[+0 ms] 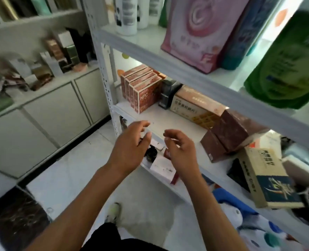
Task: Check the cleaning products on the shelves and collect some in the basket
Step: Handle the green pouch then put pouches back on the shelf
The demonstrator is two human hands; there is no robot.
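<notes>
White shelving holds a soft pink refill pouch [200, 33], likely heavy and floppy, best gripped up top, while left hand [130, 147] and right hand [180, 153] hover loose, holding nothing.

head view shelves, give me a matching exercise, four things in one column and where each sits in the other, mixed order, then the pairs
Things:
1. pink pouch
2. green pouch
3. NFC boxes
4. left hand

Places:
A. far left of the middle shelf, standing in a row
B. upper shelf, right end, nearest the camera
C. in front of the middle shelf's edge, holding nothing
D. upper shelf, left of a blue pouch

Pairs: 1-D, 2-B, 3-A, 4-C
</notes>
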